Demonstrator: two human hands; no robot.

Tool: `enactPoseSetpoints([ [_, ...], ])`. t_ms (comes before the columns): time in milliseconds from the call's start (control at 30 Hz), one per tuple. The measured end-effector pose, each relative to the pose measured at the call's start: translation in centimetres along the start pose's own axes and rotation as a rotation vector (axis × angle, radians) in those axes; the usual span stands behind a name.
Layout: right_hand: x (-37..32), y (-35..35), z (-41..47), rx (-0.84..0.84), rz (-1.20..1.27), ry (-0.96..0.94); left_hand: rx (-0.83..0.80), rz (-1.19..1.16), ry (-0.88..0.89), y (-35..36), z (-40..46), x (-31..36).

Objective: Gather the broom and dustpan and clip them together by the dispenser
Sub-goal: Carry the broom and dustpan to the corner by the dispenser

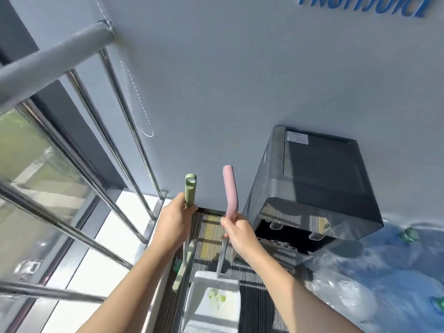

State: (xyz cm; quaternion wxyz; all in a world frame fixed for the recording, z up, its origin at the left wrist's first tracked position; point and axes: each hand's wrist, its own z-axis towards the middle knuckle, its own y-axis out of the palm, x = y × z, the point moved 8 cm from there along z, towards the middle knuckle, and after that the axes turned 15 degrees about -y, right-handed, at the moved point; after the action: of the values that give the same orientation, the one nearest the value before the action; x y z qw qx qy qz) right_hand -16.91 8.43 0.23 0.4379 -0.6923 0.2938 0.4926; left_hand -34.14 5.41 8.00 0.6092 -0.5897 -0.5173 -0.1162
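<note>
My left hand (pixel 174 221) is closed around the green handle of the broom (pixel 190 189), which stands upright with its green head low by the floor. My right hand (pixel 240 233) grips the pink handle of the dustpan (pixel 230 188). The white pan (pixel 213 304) rests on the striped carpet below and has green crumbs in it. The two handles stand side by side, a small gap apart. The grey water dispenser (pixel 312 181) stands just right of them against the wall.
A metal railing (pixel 115 152) and a window run along the left. Several blue water jugs (pixel 384 272) lie on the floor to the right of the dispenser. A white wall (pixel 228 80) is directly ahead.
</note>
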Motion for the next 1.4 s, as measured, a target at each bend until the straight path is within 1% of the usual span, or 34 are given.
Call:
enactPoseSetpoints([
  [200,2.6,0.4,5.6,0.034,0.009,0.014,-0.006,0.029,-0.032,1.3,6.6,-0.7],
  [367,4.8,0.9,10.6,0.087,0.020,0.022,-0.044,0.035,-0.054,2.6,12.6,-1.6],
  [533,7.8,1.8,16.3,0.126,-0.007,0.061,-0.121,-0.092,-0.126,4.8,19.0,-3.0],
  [600,8.8,1.7,18.2,0.154,-0.030,0.057,-0.081,-0.120,-0.126,5.0,20.8,-3.8],
  [700,10.6,1.5,20.9,0.169,-0.065,0.052,-0.045,0.053,-0.102,5.4,23.5,-4.3],
  [867,13.2,0.8,23.8,0.221,-0.012,0.066,0.014,0.059,-0.037,6.4,26.7,-3.0],
  [1000,14.7,0.7,25.5,0.256,0.007,0.056,0.059,0.115,-0.047,6.8,28.8,-3.1],
  [1200,16.4,0.9,27.9,0.269,0.034,0.073,0.064,0.112,-0.016,8.0,32.0,-2.6],
  [1400,18.1,0.6,29.1,0.283,0.070,0.083,0.029,0.079,-0.034,10.0,34.0,-3.8],
])
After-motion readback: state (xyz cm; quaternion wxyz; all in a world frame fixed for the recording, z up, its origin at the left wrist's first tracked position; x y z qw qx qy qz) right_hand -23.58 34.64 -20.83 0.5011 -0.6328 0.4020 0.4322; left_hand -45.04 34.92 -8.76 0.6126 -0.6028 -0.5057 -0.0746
